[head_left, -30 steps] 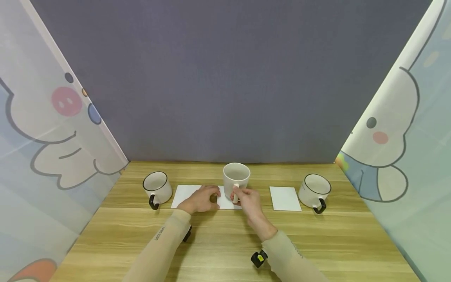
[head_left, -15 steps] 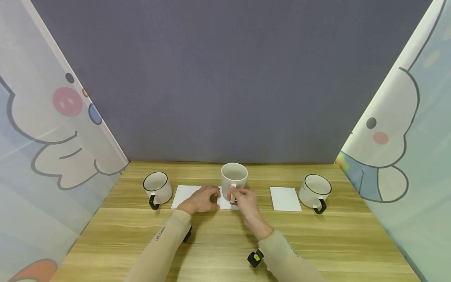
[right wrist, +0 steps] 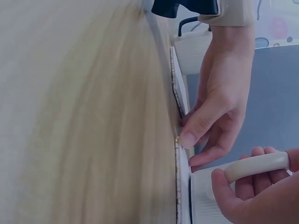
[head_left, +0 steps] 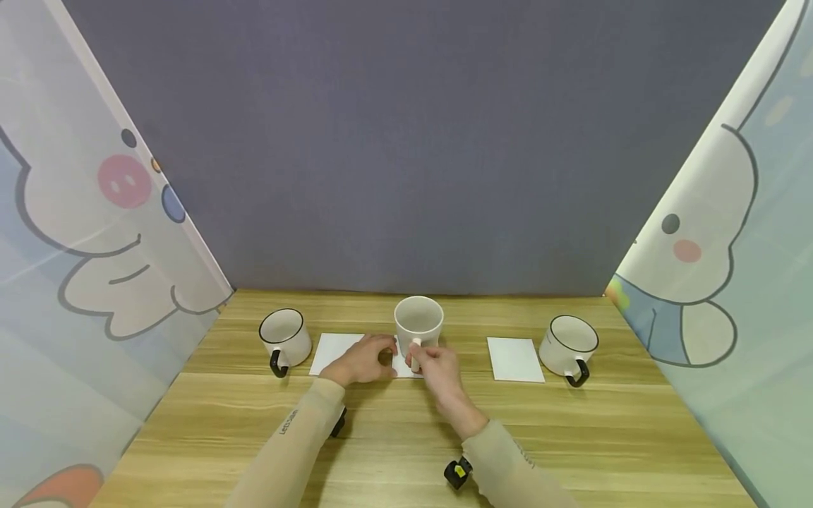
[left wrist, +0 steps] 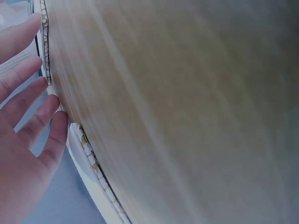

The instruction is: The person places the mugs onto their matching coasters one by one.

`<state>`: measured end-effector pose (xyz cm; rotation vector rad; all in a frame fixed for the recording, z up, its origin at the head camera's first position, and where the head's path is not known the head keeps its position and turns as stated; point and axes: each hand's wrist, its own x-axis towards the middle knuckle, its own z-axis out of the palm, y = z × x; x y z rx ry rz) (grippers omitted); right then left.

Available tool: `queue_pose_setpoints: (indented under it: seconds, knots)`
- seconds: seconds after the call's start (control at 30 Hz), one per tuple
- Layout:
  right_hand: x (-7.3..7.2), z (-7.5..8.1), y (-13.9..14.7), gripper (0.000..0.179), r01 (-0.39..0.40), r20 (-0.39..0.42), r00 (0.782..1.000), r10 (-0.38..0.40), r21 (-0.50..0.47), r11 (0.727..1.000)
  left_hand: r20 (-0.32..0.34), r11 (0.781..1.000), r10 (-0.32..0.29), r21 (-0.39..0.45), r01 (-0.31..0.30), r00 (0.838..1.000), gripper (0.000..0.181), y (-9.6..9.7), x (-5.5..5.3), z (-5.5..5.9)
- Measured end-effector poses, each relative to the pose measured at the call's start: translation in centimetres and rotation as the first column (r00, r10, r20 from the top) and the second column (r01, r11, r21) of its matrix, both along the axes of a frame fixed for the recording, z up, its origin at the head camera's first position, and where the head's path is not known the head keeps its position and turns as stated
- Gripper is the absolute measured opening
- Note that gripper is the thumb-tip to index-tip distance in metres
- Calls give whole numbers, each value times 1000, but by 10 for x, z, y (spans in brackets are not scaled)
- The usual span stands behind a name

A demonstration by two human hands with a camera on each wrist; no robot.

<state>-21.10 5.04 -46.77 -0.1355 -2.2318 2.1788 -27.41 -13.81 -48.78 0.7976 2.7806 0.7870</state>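
Right hand (head_left: 441,370) pinching the handle (right wrist: 257,167) of a glossy white, probably ceramic mug (head_left: 419,319) over a flat white square tile (head_left: 401,367); relaxed left hand (head_left: 362,359) beside; likely stiff, breakable, best held there

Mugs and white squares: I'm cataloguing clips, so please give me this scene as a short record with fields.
Right grip: pinches the handle of the plain mug
Left grip: fingers loosely bent beside the middle square; contact unclear
Plain mug: upright over the middle square; whether resting, unclear
Left black-rimmed mug: beside the left square
Right black-rimmed mug: beside the right square
Surface: wood-grain table
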Motion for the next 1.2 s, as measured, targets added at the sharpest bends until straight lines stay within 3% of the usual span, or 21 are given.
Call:
queue_pose_setpoints:
  seconds: [0.73,1.1,1.2]
  knots:
    - [11,-4,-2,30,8,-19,1000,-7,28,1000,10,999,33,-13,-33,999,35,0,-3,-3]
    - [11,1,9,35,-111,-28,993,115,129,985,27,999,39,-15,-38,999,34,2,0,-1]
    - [9,6,14,35,-113,-34,992,120,164,980,26,999,40,-8,-40,999,33,2,-1,1]
